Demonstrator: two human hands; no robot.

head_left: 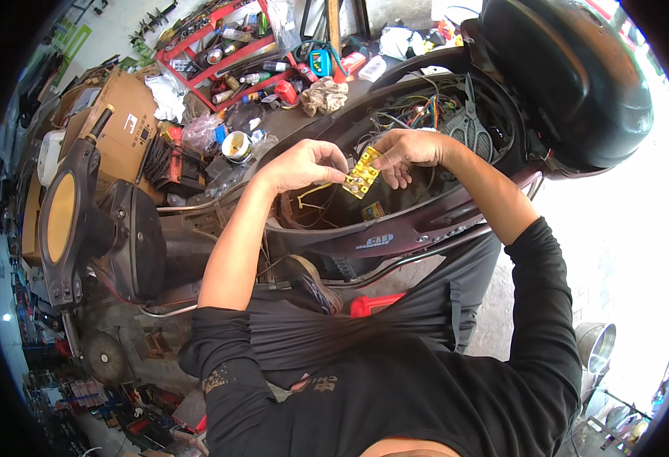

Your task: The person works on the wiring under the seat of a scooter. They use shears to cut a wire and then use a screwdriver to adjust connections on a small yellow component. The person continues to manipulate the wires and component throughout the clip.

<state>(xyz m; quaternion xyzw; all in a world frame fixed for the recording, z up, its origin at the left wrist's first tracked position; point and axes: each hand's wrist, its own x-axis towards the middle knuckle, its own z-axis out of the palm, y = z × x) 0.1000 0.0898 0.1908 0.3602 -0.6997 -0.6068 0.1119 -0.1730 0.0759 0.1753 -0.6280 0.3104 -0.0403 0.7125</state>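
Yellow block (364,174), small and flat with metal contacts, is held between both hands above the open body of a scooter (395,228), just over its wiring cavity. To the left, the mirror (62,217) and handlebar housing stand well apart from the hands; open room lies between them. Left hand (304,164) reaches in from the lower left, forearm bare, fingers pinched closed on the block's lower left edge. Right hand (411,152) comes from the right, wrist bent, fingers closed on the block's upper end. The raised black seat (571,76) borders the right side.
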